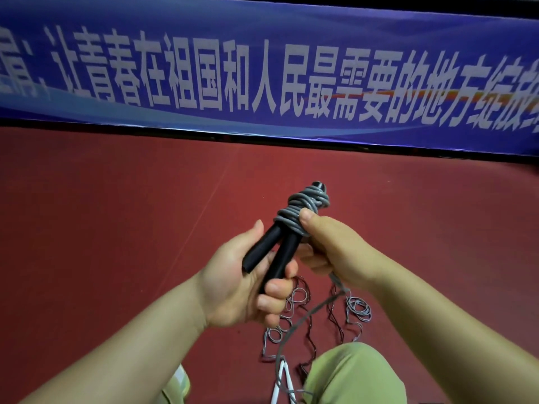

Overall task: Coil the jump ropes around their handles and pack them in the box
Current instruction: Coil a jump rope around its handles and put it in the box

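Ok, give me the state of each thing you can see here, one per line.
black handles: held together, gripped by left hand
grey rope: partly coiled around handles, tail hanging loose
right hand: pinning the coil with thumb
ropes on floor: loose, tangled
white handles: lying on floor, unwrapped

The left hand [236, 275] is gripping two black handles [274, 252]. The right hand [329, 246] is pinching grey rope [303, 208] coiled around them, above a red floor [116, 214].

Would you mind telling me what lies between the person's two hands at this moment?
In the head view, the pair of black handles lies between the left hand and right hand, with the grey rope coiled around their upper ends.
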A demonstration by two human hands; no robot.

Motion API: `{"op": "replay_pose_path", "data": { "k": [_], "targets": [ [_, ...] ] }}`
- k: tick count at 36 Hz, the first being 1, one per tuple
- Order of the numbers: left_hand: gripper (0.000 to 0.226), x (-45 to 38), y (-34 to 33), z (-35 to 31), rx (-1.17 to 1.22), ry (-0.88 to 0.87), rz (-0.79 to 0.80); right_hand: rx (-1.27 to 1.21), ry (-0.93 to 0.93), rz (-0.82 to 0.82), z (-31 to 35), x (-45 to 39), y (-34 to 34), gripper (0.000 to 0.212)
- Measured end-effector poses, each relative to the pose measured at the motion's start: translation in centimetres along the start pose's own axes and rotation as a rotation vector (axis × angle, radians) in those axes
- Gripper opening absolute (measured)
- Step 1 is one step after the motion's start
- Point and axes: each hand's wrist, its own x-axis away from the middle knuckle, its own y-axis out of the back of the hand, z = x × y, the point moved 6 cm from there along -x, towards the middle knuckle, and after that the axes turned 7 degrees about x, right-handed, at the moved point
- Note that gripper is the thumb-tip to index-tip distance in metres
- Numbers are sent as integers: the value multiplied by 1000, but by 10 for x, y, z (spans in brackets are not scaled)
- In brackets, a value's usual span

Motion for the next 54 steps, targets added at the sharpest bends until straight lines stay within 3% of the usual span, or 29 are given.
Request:
{"op": "replay_pose_path", "data": {
  "k": [6, 9, 13, 17, 21, 30, 35, 38, 43, 47, 51, 54],
  "targets": [
    [66, 3, 7, -7, -132, -51, -124, 60, -35, -15, 0, 1, -2, 49],
    [69, 2, 15, -16, -328, -150, -259, 183, -53, -65, 1, -1, 3, 47],
    [68, 7, 28, -29, -577, -245, -456, 351, -86, -88, -5, -4, 5, 60],
    [66, 7, 31, -32, -655, -264, -540, 426, -119, -104, -12, -7, 4, 76],
    [63, 4, 34, -35, -767, -302, -614, 442, -173, -119, -16, -9, 3, 70],
    [55, 8, 33, -44, -1612, -246, -786, 353, -380, -84, -28, -2, 2, 68],
    [46, 7, 29, -48, -1845, -303, -805, 373, -365, -118, -21, -4, 10, 62],
    [47, 9, 23, -51, -1933, -360, -805, 260, -329, -140, -20, -3, 10, 63],
    [51, 11, 19, -54, -1968, -392, -805, 122, -285, -171, -23, -4, 10, 61],
    [50, 12, 20, -53, -1856, -366, -779, 42, -308, -208, -29, -8, 7, 54],
    [52, 14, 27, -51, -1563, -285, -710, 10, -188, -206, -23, -2, 7, 43],
    [59, 10, 30, -44, -1204, -270, -541, 14, -118, -218, -22, -1, 5, 37]
  ]
}}
